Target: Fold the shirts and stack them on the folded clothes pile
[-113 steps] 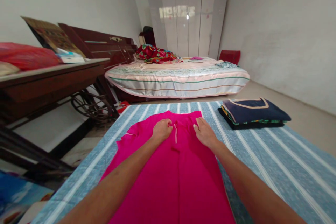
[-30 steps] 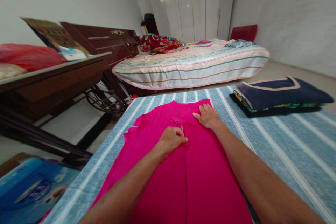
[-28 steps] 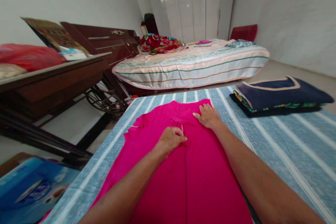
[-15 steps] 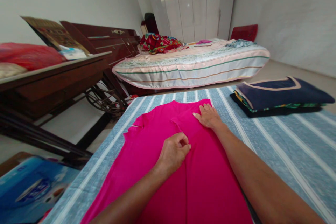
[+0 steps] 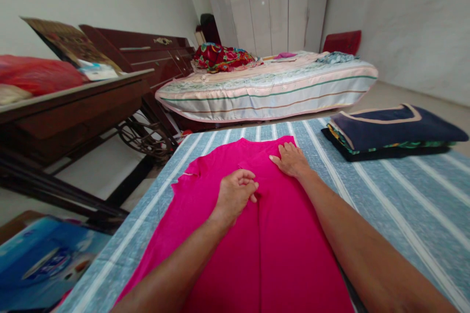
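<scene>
A bright pink top (image 5: 220, 234) lies spread face down or face up, I cannot tell which, with its right side folded inward along a long line down the middle. My right hand (image 5: 290, 159) rests flat on its upper right corner, fingers stretched out. Just above the middle of the cloth is my left hand (image 5: 237, 193), its fingers loosely bent and apart, with nothing seen in them. A ruffled short sleeve (image 5: 189, 173) sticks out at the upper left of the top.
Blue-and-white striped cloth (image 5: 396, 215) covers the surface beneath. Folded clothes (image 5: 396, 129) are stacked at the right. Beyond stands a bed (image 5: 268, 95) with a red floral bundle (image 5: 223, 57). To the left are a wooden sewing-machine table (image 5: 81, 102) and a blue package (image 5: 51, 259).
My left hand has let go of the fold's edge, loosened its fingers and shifted slightly up and left. My right hand stays on the corner.
</scene>
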Available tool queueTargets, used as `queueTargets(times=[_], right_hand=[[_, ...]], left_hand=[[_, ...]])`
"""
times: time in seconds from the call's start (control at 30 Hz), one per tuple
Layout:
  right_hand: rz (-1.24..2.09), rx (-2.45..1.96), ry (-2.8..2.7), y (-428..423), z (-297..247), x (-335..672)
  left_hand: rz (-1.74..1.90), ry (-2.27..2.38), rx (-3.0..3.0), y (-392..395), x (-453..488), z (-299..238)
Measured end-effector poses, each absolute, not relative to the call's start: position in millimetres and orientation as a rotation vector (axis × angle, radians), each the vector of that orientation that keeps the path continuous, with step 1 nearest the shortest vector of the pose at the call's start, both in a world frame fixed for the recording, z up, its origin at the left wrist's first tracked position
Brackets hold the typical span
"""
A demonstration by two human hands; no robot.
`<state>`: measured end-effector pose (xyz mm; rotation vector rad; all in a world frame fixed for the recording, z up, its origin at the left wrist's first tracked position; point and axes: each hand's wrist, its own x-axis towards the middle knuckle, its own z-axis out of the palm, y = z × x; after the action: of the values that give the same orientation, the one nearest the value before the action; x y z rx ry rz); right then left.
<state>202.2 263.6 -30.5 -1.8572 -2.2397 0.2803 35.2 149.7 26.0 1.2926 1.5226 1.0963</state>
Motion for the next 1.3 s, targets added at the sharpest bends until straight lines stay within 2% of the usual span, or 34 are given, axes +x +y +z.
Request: queueTargets(times=[0.2, 0.5, 0.83, 1.07, 1.3], right_hand=[[0.307, -1.854, -2.239, 264, -30, 203], [0.284, -1.845, -2.232, 264, -31, 203], [0.270, -1.840, -2.243, 264, -31, 203], [0.284, -1.833, -2.244, 266, -33, 204], [0.321, -1.835, -2.241, 267, -32, 204]], left_hand=[[1.067, 1.582, 1.374, 152, 43, 33], [0.950, 1.662, 1.183, 144, 45, 27], [0.908, 1.740, 1.323, 137, 54, 14], [0.933, 1.731, 2.123, 128, 44, 2], [0.734, 1.648, 2.442, 116, 40, -3]])
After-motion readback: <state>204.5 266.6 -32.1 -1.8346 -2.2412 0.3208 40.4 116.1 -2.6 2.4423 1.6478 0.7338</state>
